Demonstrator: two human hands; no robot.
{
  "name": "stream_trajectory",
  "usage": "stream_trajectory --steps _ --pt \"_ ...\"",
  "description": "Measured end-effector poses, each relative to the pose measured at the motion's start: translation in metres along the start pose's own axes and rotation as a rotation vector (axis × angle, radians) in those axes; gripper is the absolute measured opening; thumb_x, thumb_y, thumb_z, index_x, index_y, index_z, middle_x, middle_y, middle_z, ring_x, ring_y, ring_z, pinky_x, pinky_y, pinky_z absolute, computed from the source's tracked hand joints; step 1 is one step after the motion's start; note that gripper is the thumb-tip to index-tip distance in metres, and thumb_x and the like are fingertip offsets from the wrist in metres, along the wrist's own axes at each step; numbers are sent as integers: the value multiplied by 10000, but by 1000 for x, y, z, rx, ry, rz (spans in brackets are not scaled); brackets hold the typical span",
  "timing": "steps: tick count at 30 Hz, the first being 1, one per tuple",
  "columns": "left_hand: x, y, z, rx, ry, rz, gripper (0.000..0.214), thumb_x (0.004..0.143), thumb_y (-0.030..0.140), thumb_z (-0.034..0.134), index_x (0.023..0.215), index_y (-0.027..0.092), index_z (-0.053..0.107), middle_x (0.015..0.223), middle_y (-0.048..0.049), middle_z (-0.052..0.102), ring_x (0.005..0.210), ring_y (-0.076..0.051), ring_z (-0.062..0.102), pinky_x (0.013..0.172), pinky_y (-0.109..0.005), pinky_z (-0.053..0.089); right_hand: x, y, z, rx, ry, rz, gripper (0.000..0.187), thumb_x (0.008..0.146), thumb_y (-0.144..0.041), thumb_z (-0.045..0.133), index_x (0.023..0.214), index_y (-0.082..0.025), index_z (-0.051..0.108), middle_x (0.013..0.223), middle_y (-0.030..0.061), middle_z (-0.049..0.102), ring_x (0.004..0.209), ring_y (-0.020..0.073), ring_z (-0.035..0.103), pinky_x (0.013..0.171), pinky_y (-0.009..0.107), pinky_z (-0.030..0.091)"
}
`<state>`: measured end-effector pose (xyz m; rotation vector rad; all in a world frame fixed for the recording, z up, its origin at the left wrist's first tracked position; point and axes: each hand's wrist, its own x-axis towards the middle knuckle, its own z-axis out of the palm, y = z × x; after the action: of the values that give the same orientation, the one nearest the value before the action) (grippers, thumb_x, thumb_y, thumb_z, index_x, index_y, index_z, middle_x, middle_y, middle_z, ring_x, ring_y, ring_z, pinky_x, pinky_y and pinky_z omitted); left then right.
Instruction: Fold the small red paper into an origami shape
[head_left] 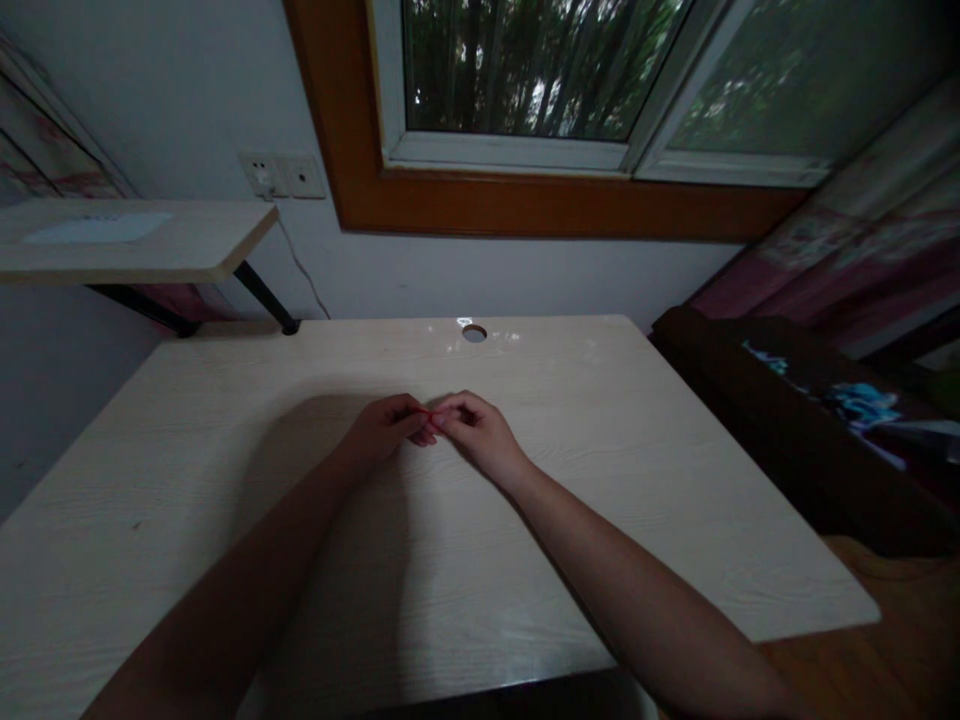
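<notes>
My left hand (386, 428) and my right hand (478, 425) meet over the middle of the desk, fingertips almost touching. Between them is a thin red string-like piece (427, 411), pinched by thumb and fingers on both sides. Only a short bit of it shows; the fingers cover the rest, so its full shape is hidden. Both forearms reach in from the near edge. Below them lies the pale wood-grain desk top (600, 480).
A raised shelf (225, 240) on black legs stands at the back left, with a paper sheet (101, 228) on it. The desk has a round cable hole (474, 334) near the wall. Wall sockets (281, 176) and a window (525, 80) are behind; a dark brown covered surface (765, 420) lies right.
</notes>
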<state>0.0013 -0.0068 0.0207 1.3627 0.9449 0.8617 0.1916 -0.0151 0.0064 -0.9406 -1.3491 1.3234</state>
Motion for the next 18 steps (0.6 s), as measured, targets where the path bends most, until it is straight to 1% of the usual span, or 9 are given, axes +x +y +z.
stream_trajectory --steps 6,13,18 --pt "-1 0 0 -47 -3 1 246 849 372 677 870 127 673 791 -73 759 702 -183 734 712 -328 605 0 -4 0 41 18 40 224 724 -354 812 850 -194 718 757 4 707 694 140 637 713 291 504" --pt "-1 1 -1 -68 -16 7 262 860 390 662 877 130 689 806 -79 763 717 -187 733 745 -345 610 3 4 -3 89 17 81 240 709 -361 824 840 -191 717 765 6 710 683 132 631 718 297 513" --pt "0 -1 -2 -26 19 39 235 865 364 664 920 137 687 824 -73 767 758 -181 731 775 -336 605 4 4 -4 135 21 97 260 688 -369 836 821 -188 705 739 3 699 668 132 626 711 305 523"
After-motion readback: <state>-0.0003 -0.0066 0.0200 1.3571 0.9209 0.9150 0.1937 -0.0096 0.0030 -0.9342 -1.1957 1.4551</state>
